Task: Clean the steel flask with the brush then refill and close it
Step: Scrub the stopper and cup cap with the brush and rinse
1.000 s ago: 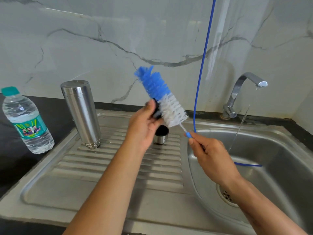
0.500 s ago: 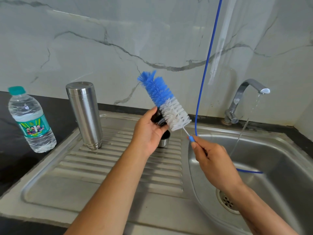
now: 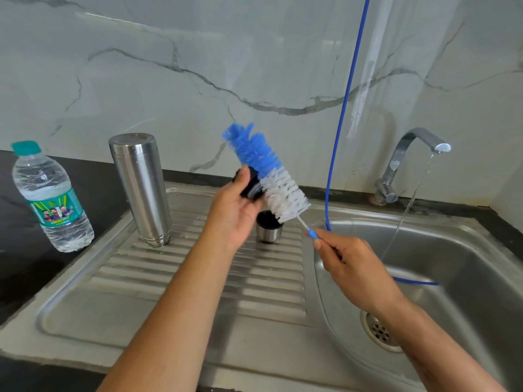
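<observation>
Presently, the left hand (image 3: 236,212) is raised over the ribbed steel draining board (image 3: 181,275), forearm reaching up from the lower edge, palm turned toward the right. A small black cylindrical stopper (image 3: 250,183) is held in its grip, thumb and fingers curled round it. The right hand (image 3: 348,264) is held over the near rim of the stainless steel sink basin (image 3: 467,267), wrist bent slightly, its grip pinched narrowly on the blue end of the thin wire handle of the blue-and-white bristled bottle brush (image 3: 266,171). The brush is tilted, blue tip up and to the left, white bristles pressed against the stopper.

The tall cylindrical steel flask (image 3: 140,188) stands inverted on the draining board, threaded mouth down, well left of both hands and touched by neither. A small steel cup-shaped cap (image 3: 268,227) with a black interior rests open side up on the board, just below the brush.

A clear plastic water bottle with a teal cap and green label (image 3: 49,196) is noted upright on the black table (image 3: 17,267), left of the flask. A thin stream of water is seen running from the chrome tap (image 3: 407,162) into the basin. A blue cord (image 3: 343,108) hangs down the marble wall (image 3: 169,66) into the basin.
</observation>
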### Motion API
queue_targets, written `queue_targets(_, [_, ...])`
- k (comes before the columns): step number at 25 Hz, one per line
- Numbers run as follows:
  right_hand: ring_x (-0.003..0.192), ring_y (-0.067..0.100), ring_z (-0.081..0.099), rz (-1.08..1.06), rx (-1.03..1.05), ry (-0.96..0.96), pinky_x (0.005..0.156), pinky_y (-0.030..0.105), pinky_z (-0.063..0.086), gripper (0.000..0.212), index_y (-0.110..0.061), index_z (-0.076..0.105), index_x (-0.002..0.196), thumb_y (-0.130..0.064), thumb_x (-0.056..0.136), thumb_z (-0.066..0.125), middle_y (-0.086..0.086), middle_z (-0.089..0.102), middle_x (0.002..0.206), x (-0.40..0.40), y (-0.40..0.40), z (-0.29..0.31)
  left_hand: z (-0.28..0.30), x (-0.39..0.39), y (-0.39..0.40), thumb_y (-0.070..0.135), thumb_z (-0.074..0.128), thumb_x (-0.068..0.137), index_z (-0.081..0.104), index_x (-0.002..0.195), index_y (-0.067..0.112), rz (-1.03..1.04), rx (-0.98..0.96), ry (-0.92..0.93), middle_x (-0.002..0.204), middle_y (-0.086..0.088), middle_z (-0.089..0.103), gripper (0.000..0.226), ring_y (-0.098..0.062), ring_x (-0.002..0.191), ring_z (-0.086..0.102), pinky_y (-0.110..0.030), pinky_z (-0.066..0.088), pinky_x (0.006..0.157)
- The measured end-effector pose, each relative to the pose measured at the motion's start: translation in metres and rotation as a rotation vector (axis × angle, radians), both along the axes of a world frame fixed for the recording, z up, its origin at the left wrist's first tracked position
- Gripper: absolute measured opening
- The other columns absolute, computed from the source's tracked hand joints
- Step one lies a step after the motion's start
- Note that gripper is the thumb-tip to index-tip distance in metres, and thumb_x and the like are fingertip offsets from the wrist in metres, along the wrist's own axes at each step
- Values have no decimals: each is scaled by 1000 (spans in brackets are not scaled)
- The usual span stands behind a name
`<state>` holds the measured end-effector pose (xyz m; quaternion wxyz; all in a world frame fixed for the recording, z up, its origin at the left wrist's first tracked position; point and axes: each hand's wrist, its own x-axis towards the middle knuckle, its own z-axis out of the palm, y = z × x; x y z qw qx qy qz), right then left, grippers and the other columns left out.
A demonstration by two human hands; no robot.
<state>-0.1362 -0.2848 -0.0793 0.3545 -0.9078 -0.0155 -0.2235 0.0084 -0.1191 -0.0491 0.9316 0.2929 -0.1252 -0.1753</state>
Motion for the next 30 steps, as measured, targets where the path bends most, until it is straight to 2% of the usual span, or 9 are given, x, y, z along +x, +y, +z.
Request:
queue_targets(2, [51, 9, 30, -71, 41, -68, 49, 24, 29, 27, -41, 69, 116, -23, 105, 52, -10, 34, 54, 0, -2, 0, -4, -10, -9, 19, 59, 94, 64, 120, 3, -113, 70, -37, 117, -12, 74, 31, -24, 111, 71, -45, 56, 100])
queue_targets(4, [51, 9, 30, -119, 39, -93, 49, 25, 30, 27, -27, 73, 120, -22, 105, 51, -10, 35, 55, 3, -6, 1, -5, -21, -21, 18, 62, 90, 66, 116, 4, -160, 148, -82, 113, -10, 76, 30, -23, 108, 72, -42, 56, 100])
queue_targets(8, [51, 9, 33, -33, -1, -20, 49, 20, 29, 27, -30, 72, 121, -21, 105, 52, -10, 37, 55, 0, -6, 3, -3, -11, 1, 11, 69, 84, 65, 112, 0, 23, 170, -101, 103, -12, 76, 30, -24, 100, 73, -41, 60, 93])
queue_targets(14, [56, 9, 33, -91, 64, -39, 55, 31, 33, 27, -34, 71, 119, -23, 106, 51, -7, 38, 59, 3, -21, 5, -24, -9, 36, 6, 92, 68, 69, 122, 24, 485, 839, -435, 110, 4, 77, 62, -10, 102, 73, -26, 55, 92])
queue_targets(19, [52, 11, 30, -21, -52, -64, 49, 21, 27, 36, -43, 61, 130, -20, 105, 52, -10, 35, 53, 0, -9, 2, -26, -13, 28, 8, 92, 69, 72, 123, 26, 521, 881, -552, 105, 9, 78, 61, -7, 99, 73, -22, 55, 90])
queue_targets(22, [53, 13, 28, -57, -89, -72, 48, 22, 26, 35, -37, 67, 131, -20, 104, 53, -8, 35, 55, 2, -4, -2, -30, -34, 9, 8, 91, 68, 75, 107, 22, 537, 1008, -752, 90, 12, 74, 45, 3, 82, 65, -13, 48, 76])
queue_targets(24, [51, 12, 28, -49, -106, -60, 48, 23, 26, 34, -34, 68, 131, -21, 104, 53, -8, 36, 55, 2, -2, -3, -25, -27, 13, 9, 90, 69, 75, 105, 19, 667, 1011, -765, 86, 9, 71, 41, 2, 77, 61, -17, 48, 71])
queue_targets(27, [49, 13, 28, 6, -134, -18, 48, 24, 25, 33, -33, 66, 133, -24, 104, 52, -8, 35, 56, 1, 1, -3, -19, -14, 28, 6, 87, 70, 75, 109, 17, 800, 927, -699, 89, 1, 73, 42, -13, 80, 65, -30, 53, 76])
queue_targets(30, [49, 13, 30, -59, -102, -48, 46, 22, 26, 34, -32, 66, 133, -20, 104, 53, -9, 38, 55, 0, 2, -2, -23, -31, 13, 7, 90, 69, 71, 125, 10, 801, 1016, -799, 101, 3, 74, 59, -7, 88, 66, -18, 53, 83])
